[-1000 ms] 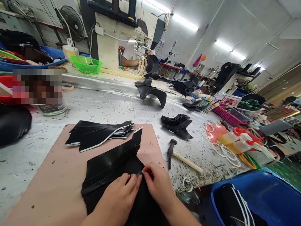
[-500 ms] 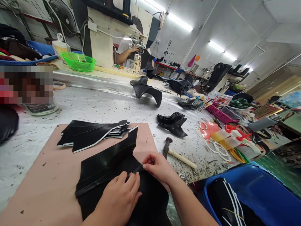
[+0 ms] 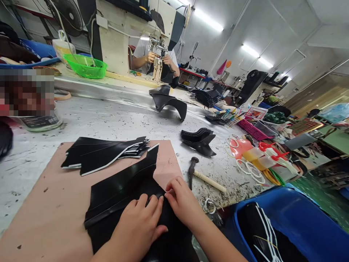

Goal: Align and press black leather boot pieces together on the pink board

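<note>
A large black leather-like piece [image 3: 122, 187] lies in front of me, partly over a pinkish board [image 3: 54, 203], with a raised seam across it. My left hand [image 3: 143, 222] rests on top of it, fingers bent and apart, pressing the surface. Close by, my right hand [image 3: 180, 200] pinches the piece's edge between thumb and fingertips. Behind them on the board sits a stack of black pieces with white edges [image 3: 106, 153]. To the right of my right hand lies a hammer [image 3: 205, 178] with a pale wooden handle.
Curved black pieces [image 3: 199, 142] are stacked beyond the hammer. A blue bin [image 3: 297, 218] holding black bundles stands at the lower right. Glue bottles [image 3: 261, 158] and white rings are on the right. Across the table, a person works at a sewing machine [image 3: 158, 62].
My right hand stays at the edge, its fingers slightly shifted. My left thumb has spread outward a little. The view has shifted slightly, and both of the co-worker's hands now show at the machine.
</note>
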Available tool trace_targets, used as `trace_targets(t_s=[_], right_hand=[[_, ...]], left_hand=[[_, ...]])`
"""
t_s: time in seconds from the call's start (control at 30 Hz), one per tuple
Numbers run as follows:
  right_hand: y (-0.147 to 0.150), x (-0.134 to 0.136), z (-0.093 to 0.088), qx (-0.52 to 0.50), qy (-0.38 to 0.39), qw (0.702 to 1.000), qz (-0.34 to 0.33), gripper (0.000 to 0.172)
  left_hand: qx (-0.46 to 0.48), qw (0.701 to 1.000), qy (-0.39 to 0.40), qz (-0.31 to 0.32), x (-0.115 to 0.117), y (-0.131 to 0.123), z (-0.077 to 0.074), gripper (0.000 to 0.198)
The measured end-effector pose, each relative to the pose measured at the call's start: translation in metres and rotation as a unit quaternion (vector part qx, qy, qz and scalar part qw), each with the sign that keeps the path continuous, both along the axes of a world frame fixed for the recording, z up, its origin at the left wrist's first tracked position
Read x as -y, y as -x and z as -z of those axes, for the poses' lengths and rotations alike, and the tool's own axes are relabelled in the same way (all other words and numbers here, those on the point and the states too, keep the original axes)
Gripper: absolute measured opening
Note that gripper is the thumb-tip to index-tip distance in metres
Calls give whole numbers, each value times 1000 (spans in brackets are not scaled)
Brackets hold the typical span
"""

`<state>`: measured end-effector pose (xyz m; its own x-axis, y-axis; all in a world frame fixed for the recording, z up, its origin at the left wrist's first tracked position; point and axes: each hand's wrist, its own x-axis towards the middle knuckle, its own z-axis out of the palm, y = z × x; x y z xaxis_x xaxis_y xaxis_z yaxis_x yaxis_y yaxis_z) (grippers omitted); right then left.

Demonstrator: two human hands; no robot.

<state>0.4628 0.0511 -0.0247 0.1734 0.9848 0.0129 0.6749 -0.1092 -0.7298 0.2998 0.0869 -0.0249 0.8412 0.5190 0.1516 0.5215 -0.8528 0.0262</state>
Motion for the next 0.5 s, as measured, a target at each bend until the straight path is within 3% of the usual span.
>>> trace_targets(t_s=[0.13, 0.23, 0.3, 0.4, 0.5], right_hand=[[5, 19, 15, 146, -139, 979, -25, 30], [5, 30, 18, 231, -159, 959, -49, 41], [0, 33, 14, 214, -135, 965, -69, 45], [-9, 33, 4, 101, -93, 988, -73, 41], [-8, 30, -1, 82, -113, 988, -64, 46]], left_hand=[[5, 1000, 1, 2, -1, -1, 0, 57], [9, 1000, 2, 3, -1, 0, 1, 55], [6, 1000, -2, 8, -2, 2, 3, 55], [22, 999, -26, 20, -3, 6, 6, 53], [38, 998, -43, 23, -4, 9, 9, 51]])
